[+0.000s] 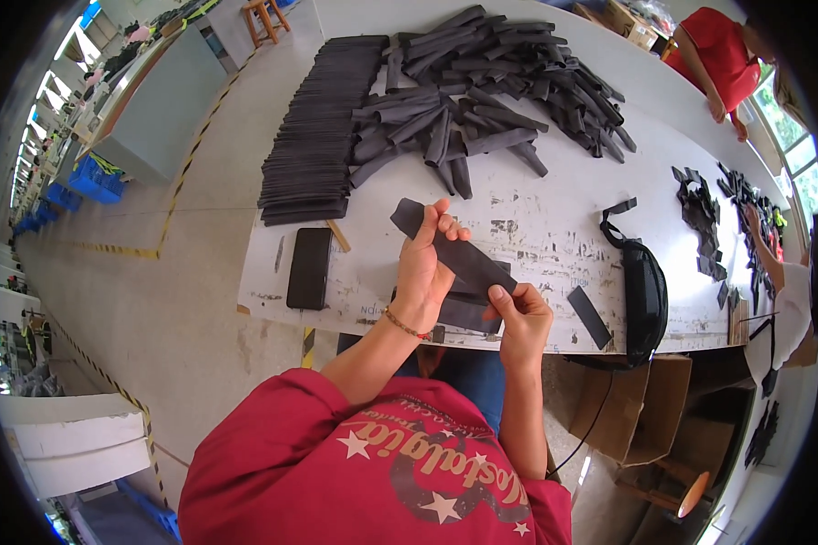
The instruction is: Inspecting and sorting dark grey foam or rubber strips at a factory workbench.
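The left hand (424, 263) and the right hand (515, 313) hold one dark grey fabric strip (454, 254) between them, just above the near edge of the white bench (536, 227). The left grip is pressed onto the strip's upper part, fingers curled over its edge; the right grip pinches the lower end between thumb and fingers. Under the hands lie a few more flat dark pieces (468, 313).

On the bench, a neat row of stacked strips (314, 136) runs along the left side, with a loose heap of rolled strips (491, 82) beside it. A black phone (309, 268) lies near the left corner, and a black pouch with a strap (643, 286) to the right. An open cardboard box (641, 404) stands under the bench; its contents cannot be made out.
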A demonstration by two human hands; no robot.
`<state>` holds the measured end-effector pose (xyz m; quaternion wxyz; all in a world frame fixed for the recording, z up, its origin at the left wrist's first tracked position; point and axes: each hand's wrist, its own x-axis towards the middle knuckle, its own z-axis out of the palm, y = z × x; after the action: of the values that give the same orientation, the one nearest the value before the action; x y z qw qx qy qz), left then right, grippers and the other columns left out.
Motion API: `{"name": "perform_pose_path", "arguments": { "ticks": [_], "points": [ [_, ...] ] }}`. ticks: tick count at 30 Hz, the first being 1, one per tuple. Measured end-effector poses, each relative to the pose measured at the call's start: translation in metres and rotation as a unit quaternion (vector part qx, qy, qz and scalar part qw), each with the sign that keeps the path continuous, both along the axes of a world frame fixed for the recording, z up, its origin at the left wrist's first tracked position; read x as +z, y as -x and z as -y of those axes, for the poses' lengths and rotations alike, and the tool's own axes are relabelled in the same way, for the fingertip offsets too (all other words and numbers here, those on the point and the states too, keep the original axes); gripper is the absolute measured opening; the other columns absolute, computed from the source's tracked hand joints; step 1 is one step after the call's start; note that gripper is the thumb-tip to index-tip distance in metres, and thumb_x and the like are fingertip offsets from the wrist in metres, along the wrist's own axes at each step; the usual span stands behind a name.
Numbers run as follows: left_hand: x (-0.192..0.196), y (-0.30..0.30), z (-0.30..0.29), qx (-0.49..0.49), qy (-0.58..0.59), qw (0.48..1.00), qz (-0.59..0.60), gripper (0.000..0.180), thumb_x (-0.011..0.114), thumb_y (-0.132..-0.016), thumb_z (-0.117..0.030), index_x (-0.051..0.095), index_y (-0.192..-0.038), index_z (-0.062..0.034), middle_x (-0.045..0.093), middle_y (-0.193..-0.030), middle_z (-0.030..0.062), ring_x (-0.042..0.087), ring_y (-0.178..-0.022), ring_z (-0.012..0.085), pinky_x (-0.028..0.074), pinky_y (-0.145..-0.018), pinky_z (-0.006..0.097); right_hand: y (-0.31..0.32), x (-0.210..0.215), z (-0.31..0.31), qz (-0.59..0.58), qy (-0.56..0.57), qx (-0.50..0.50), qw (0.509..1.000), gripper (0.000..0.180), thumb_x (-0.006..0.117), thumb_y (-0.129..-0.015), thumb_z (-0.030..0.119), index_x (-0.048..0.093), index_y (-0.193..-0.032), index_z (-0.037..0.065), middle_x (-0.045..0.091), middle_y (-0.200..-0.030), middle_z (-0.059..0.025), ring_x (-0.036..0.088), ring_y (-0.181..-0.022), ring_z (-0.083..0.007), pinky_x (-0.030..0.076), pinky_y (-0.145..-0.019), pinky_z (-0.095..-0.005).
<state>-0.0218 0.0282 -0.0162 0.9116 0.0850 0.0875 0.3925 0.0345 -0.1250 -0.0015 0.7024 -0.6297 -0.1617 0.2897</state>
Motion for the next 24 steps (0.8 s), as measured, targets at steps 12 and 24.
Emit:
{"name": "perform_pose_path", "arguments": {
  "ticks": [12,24],
  "points": [
    [0.013,0.036,-0.003,0.018,-0.131,0.970,-0.203,0.035,0.060,-0.097,-0.027,0.063,-0.112,0.0037,0.063,-0.092,0.0050,0.059,-0.079,0.0139,0.051,-0.080,0.032,-0.017,-0.006,0.007,0.093,0.019,-0.012,0.995,0.017,0.065,-0.093,0.016,0.064,-0.089,0.000,0.055,-0.077,0.0049,0.045,-0.072,-0.0025,0.037,-0.065,-0.0188],
    [-0.067,0.105,0.022,0.146,-0.394,0.739,-0.527,0.019,0.076,-0.082,-0.016,0.070,-0.081,0.0016,0.050,-0.070,-0.0003,0.042,-0.061,0.0070,0.034,-0.055,0.023,-0.002,-0.055,0.026,0.309,0.196,0.047,0.929,0.009,0.066,-0.087,0.006,0.064,-0.083,-0.002,0.057,-0.068,-0.0016,0.048,-0.061,-0.0072,0.040,-0.057,-0.0247]
  ]
}}
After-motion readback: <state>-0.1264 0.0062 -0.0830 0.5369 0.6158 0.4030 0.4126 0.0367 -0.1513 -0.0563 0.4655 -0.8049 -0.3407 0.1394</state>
